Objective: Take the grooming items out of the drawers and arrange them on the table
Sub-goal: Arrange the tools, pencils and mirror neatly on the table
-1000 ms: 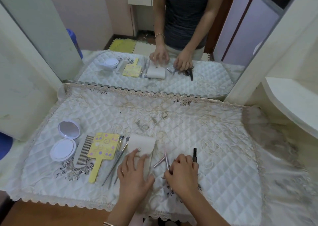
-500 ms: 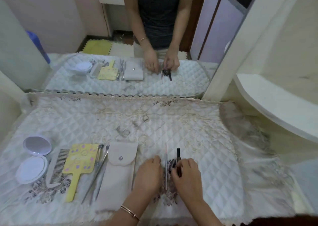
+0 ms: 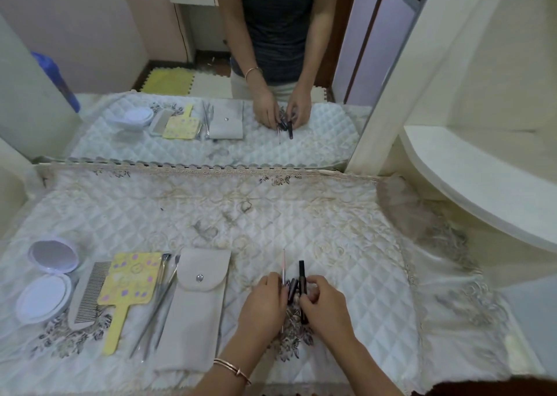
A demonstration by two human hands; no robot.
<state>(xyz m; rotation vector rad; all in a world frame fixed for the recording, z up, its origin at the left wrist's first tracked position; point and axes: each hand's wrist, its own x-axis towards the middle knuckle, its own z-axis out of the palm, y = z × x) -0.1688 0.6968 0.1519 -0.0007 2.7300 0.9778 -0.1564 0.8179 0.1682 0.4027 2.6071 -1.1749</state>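
Note:
On the quilted white table cover point(image 3: 301, 214) lie, from the left, an open round compact mirror point(image 3: 48, 278), a grey comb point(image 3: 90, 293), a yellow hand mirror point(image 3: 129, 284), thin metal tools point(image 3: 162, 299) and a beige snap pouch point(image 3: 196, 308). My left hand point(image 3: 265, 302) and my right hand point(image 3: 325, 308) meet near the front middle over a few small items. The left fingers touch a thin pink stick point(image 3: 283, 266). A short dark tube point(image 3: 291, 288) lies between the hands. The right fingers curl round a black tube point(image 3: 301, 278).
A large mirror point(image 3: 211, 63) stands along the back edge of the table and shows a person's reflection. A cream curved shelf point(image 3: 482, 184) juts out at the right. The cover's lace edge hangs over the front edge.
The left hand left the beige pouch, which now lies flat, and moved right to the small items. Both hands have gathered the stick and tubes side by side. The camera view shifted.

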